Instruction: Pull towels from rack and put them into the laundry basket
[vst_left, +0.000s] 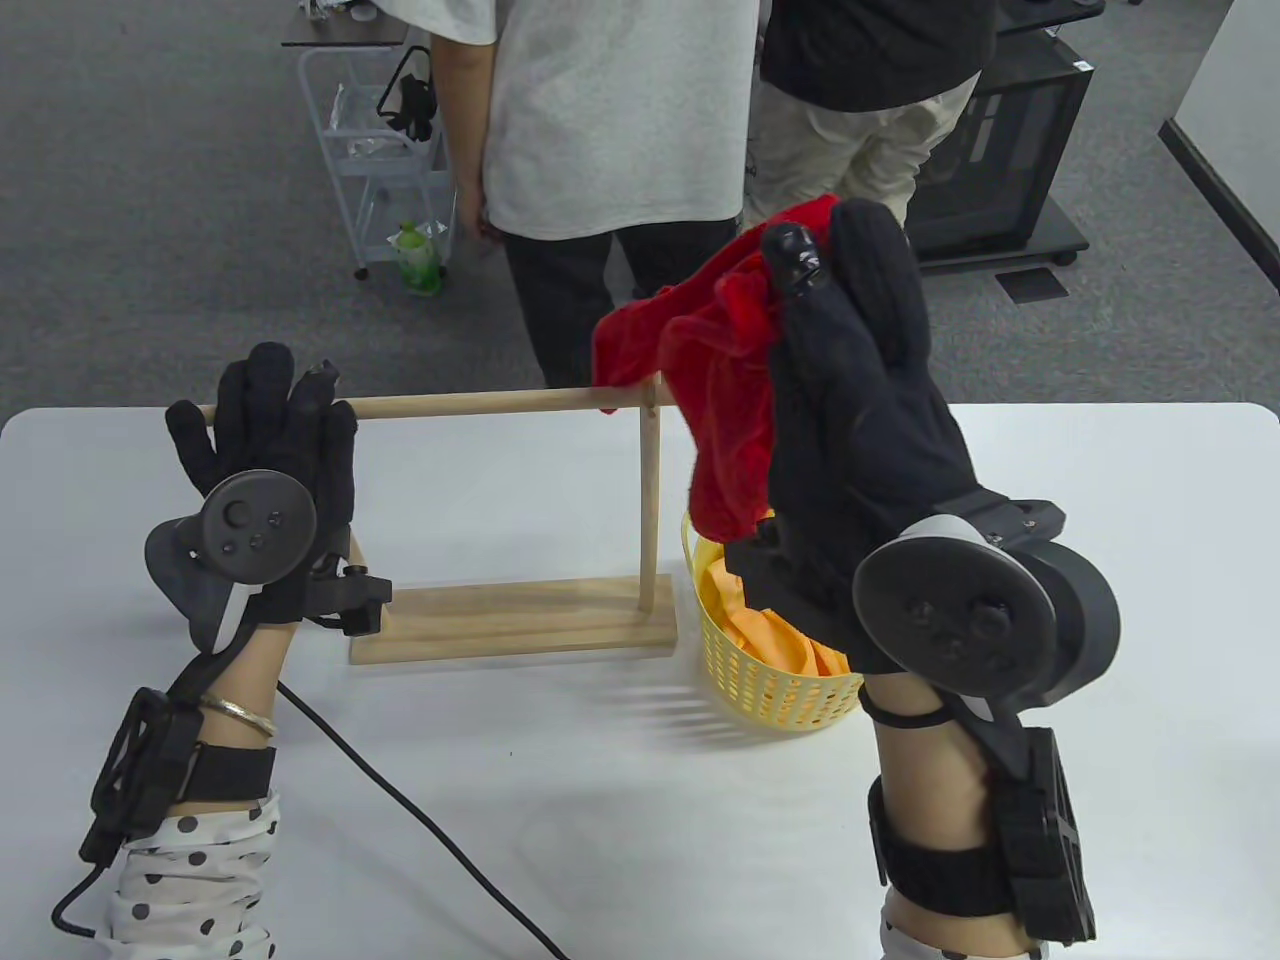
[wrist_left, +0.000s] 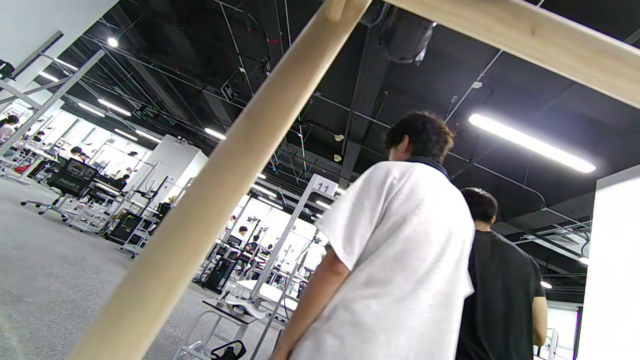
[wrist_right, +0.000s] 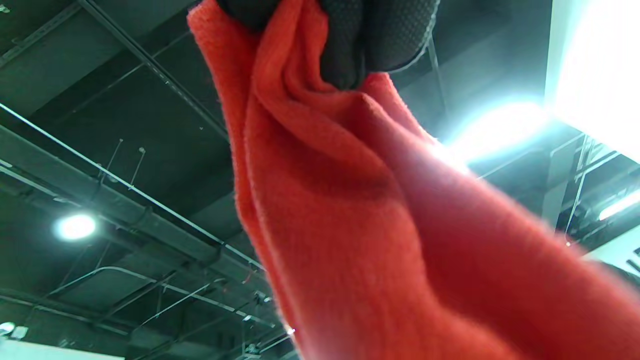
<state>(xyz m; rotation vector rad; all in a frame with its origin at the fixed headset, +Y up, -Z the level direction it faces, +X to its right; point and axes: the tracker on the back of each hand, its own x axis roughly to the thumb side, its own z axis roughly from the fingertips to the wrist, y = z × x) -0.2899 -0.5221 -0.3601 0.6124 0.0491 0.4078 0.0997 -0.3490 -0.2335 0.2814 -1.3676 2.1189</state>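
A wooden towel rack (vst_left: 500, 402) stands on the white table (vst_left: 520, 800). My right hand (vst_left: 830, 290) is raised high and pinches a red towel (vst_left: 720, 400), whose lower edge still drapes over the rail's right end. The right wrist view is filled by the same red towel (wrist_right: 350, 215) hanging from my fingertips (wrist_right: 350, 45). My left hand (vst_left: 265, 430) grips the rail's left end. The left wrist view shows only the rack's post (wrist_left: 215, 200) and rail from below. A yellow laundry basket (vst_left: 770, 680) holding an orange-yellow towel (vst_left: 770, 630) sits right of the rack, below my right hand.
Two people (vst_left: 620, 150) stand beyond the table's far edge. A white wire cart (vst_left: 385, 150) and a green bottle (vst_left: 418, 258) are on the floor at back left. A black cable (vst_left: 400, 790) runs across the table near my left arm.
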